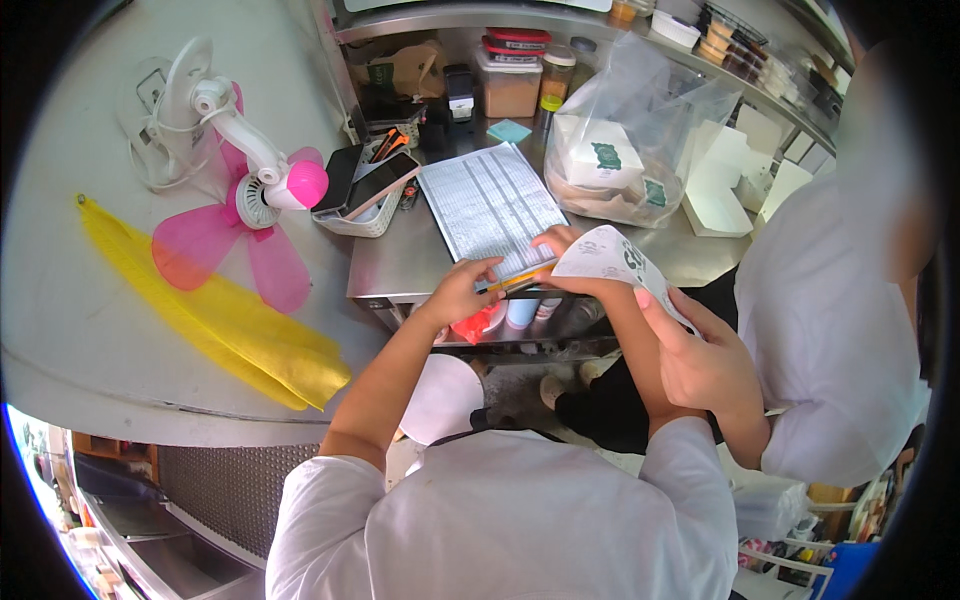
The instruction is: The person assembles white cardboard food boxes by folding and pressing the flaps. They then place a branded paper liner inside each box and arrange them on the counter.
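Note:
My left hand (462, 292) is at the front edge of the steel counter, its fingers curled at the left end of a slim yellow and dark pen (524, 280). At the pen's other end is my right hand (560, 240), its fingers bent over the lower edge of a printed table sheet (492, 205). A white paper slip (606, 258) with green print hides part of my right hand and wrist. Another person's hand (705, 352) grips that slip above my right forearm.
A clear bag with a white box (598, 152) stands behind my right hand. Left of the sheet, a basket (372, 222) holds phones and a cutter. A pink fan (255, 200) and yellow cloth (215, 310) lie farther left. The other person's white sleeve (830, 330) crowds my right.

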Tool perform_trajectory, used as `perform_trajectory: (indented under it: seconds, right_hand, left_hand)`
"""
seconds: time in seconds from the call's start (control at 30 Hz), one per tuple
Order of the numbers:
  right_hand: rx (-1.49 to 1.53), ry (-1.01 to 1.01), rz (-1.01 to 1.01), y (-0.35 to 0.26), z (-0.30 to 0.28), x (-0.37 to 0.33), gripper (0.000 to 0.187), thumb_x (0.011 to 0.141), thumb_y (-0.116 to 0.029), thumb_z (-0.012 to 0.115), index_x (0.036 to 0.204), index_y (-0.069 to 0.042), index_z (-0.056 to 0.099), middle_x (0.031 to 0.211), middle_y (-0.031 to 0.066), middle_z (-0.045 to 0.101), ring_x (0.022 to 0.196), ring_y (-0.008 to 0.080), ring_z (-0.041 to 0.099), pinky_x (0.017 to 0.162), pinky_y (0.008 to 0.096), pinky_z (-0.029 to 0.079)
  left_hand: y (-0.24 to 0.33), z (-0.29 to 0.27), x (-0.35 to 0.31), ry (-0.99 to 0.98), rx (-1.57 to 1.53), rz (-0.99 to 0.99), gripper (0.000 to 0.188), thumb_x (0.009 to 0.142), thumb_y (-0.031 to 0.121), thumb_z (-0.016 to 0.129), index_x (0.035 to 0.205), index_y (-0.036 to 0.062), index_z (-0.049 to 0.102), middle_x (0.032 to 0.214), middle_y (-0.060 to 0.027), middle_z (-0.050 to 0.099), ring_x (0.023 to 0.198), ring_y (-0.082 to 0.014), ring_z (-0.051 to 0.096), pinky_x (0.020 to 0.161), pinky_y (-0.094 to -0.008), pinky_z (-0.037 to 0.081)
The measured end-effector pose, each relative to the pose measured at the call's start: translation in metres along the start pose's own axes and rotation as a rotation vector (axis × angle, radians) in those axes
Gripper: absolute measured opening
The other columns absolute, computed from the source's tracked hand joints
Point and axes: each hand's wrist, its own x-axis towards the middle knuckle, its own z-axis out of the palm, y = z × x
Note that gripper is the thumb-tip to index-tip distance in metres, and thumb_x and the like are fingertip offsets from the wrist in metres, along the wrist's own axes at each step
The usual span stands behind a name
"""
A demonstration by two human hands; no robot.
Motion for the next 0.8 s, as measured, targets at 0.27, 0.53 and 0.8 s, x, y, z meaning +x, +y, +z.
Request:
perform_trajectory:
  seconds: [0.27,0.53,0.8]
  right_hand:
    - [0.252,-0.262,-0.054,-0.021,-0.095,-0.045,0.030,0.075,-0.022,0.067,0.096,-0.006,0.055,0.092,0.0072,0.055,0.088,0.0206,0.051,0.076,0.0346,0.038]
    - [0.513,-0.092,0.357,0.101,0.043,-0.012,0.027,0.081,-0.022,0.062,0.100,-0.002,0.057,0.090,0.0088,0.059,0.083,0.0196,0.054,0.074,0.0331,0.043]
    - [0.671,0.545,0.784,0.013,0.103,-0.097,0.036,0.084,-0.025,0.061,0.104,0.002,0.050,0.092,0.0188,0.059,0.079,0.0292,0.059,0.073,0.0375,0.047]
  left_hand:
    - [0.018,0.029,-0.050,0.732,-0.632,-0.522,0.029,0.084,0.007,0.058,0.111,-0.0033,0.053,0.104,-0.0141,0.057,0.098,-0.0220,0.056,0.086,-0.0321,0.044]
    - [-0.031,0.026,-0.059,0.459,-0.852,-0.620,0.028,0.091,0.033,0.055,0.086,0.0057,0.058,0.070,0.0010,0.053,0.057,-0.0087,0.048,0.049,-0.0242,0.038]
    - [-0.012,0.035,-0.102,0.424,-0.707,-0.572,0.018,0.087,0.010,0.057,0.102,0.0012,0.052,0.089,-0.0089,0.060,0.079,-0.0157,0.058,0.063,-0.0277,0.048]
